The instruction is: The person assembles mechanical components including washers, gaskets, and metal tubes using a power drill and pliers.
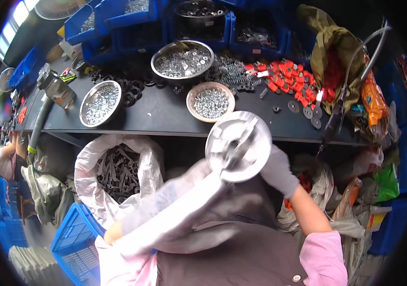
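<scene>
You lean over a dark table (160, 117), your gloved right hand (278, 172) at the right edge of a blurred, pale, round-headed piece (253, 157) raised in front of the table's near edge. Its long, pale handle (177, 214) slants down toward your left forearm. Your gloved left hand (198, 172), smeared by motion, is just beside the disc's lower left. Fingers on both sides are hidden or blurred, so whether either grip is clamped or apart cannot be told.

Beyond the piece, a pinkish bowl (211, 120) and an oval dish (84, 107) hold small metal parts, with a larger steel bowl (182, 77) farther back. Red clips (287, 82) lie heaped to the right, near an olive sack (325, 31). Below the table at left, a white sack (85, 167) holds dark strips (120, 172), a blue crate (72, 233) near it.
</scene>
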Tool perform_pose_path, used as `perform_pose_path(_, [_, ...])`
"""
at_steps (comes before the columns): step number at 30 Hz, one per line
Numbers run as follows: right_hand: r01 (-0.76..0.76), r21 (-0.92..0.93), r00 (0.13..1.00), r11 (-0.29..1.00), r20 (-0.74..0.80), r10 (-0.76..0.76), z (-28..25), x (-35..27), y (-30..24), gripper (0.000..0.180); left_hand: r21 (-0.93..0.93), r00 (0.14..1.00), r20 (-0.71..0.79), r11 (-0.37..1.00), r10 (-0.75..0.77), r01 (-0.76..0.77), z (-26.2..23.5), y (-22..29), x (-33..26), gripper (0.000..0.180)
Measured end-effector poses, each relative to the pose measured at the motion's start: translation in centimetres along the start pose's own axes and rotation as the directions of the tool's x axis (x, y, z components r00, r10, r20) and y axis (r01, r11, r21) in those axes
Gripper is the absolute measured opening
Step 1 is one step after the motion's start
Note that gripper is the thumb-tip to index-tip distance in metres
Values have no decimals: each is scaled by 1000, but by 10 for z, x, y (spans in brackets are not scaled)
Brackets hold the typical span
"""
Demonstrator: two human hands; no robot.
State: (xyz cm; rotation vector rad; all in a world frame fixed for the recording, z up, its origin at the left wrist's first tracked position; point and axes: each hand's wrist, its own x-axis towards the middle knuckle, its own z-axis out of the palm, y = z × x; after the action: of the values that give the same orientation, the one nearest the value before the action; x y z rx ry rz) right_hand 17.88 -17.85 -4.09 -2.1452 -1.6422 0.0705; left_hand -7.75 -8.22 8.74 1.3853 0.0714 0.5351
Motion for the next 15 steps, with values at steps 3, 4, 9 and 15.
perform_pose_path(3, [-126,-102,895,987,417,158,105,-29,44,25,802,966,255,567,-38,-190,-1,-31,4,43])
perform_pose_path(4, [-43,-17,873,999,486,46,139,-42,61,29,828,973,210,547,-98,-124,3,-56,1,42])
perform_pose_path(9, [118,280,861,953,449,-238,223,-41,80,42,854,962,-91,477,-258,209,2,-149,-1,45])
perform_pose_path(15, [-247,83,805,965,572,157,98,-21,28,32,698,941,-22,668,-339,257,-30,-171,5,33])
